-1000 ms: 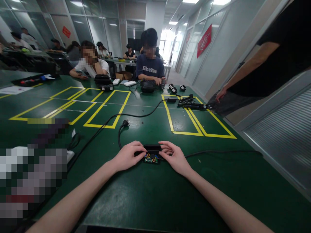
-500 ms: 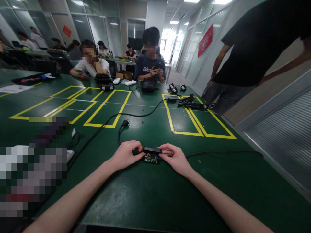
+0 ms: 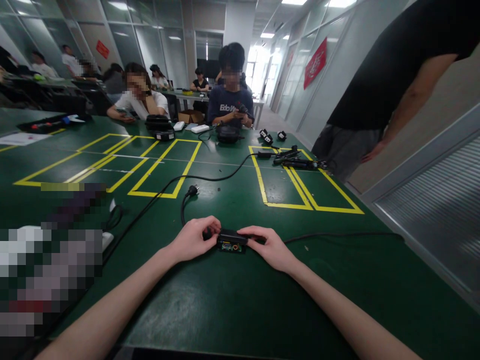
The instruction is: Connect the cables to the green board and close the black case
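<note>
A small black power adapter box (image 3: 231,240) rests on the green table (image 3: 232,300) in front of me, its cover tilted over an exposed circuit board with coloured parts. My left hand (image 3: 193,239) grips its left end with curled fingers. My right hand (image 3: 269,246) pinches its right end. One black cable (image 3: 337,234) runs off to the right from the box. Another loops up on the left to a plug (image 3: 192,190) lying on the table.
Yellow tape rectangles (image 3: 165,167) mark the table further out. Black tools and cables (image 3: 296,161) lie at the far right. Two people sit across the table, and a standing person in black (image 3: 378,85) is close on the right. A white object (image 3: 107,240) lies left.
The black cover has come down over the circuit board, so less of the board shows. My hands stayed at the box's ends. The standing person on the right shifted.
</note>
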